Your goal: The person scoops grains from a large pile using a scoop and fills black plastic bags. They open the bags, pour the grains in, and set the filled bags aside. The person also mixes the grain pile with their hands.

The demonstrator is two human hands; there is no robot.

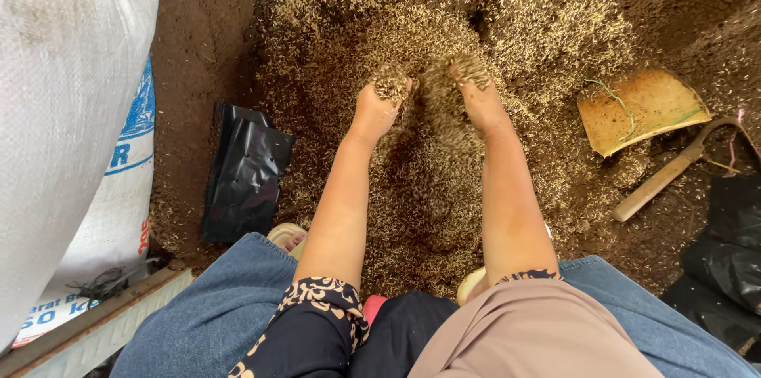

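Knees (238, 307): blue denim, spread wide at the bottom edge, framing a dark patterned sleeve cuff and a tan cloth fold between them.
Feet (287, 237): pale sandal tips just showing beside each forearm, planted on the soil.
Forearms: bare, stretched forward side by side from the cuffs out to the heap.
Left hand (376, 111): palm turned inward, fingers curled loosely around a clump of husks, fingertips buried in it; partly closed, not clenched.
Right hand (479, 101): just beside the left, fingers bent down and sunk into the husks, a tuft heaped on top of them; exact spread of the fingers impossible to tell under the cover.
Husk and soil heap (444, 21): straw-coloured rice husks mixed into dark brown soil, spread across the ground from between the feet to the far edge; a blurred fall of loose husks between the two hands.
Black plastic bags (244, 176): flat stack with small punched holes, lying on the soil to the left of the left forearm, apart from it.
White woven sack (71, 93): large, blue and red print, filling the left edge.
Wooden-handled tool (662, 180): lying on the soil well to the right, curved metal end near a crumpled black sheet (725, 259).
Cardboard scrap (638, 108): tan, dusted with husks, green threads across it, just beyond the tool.
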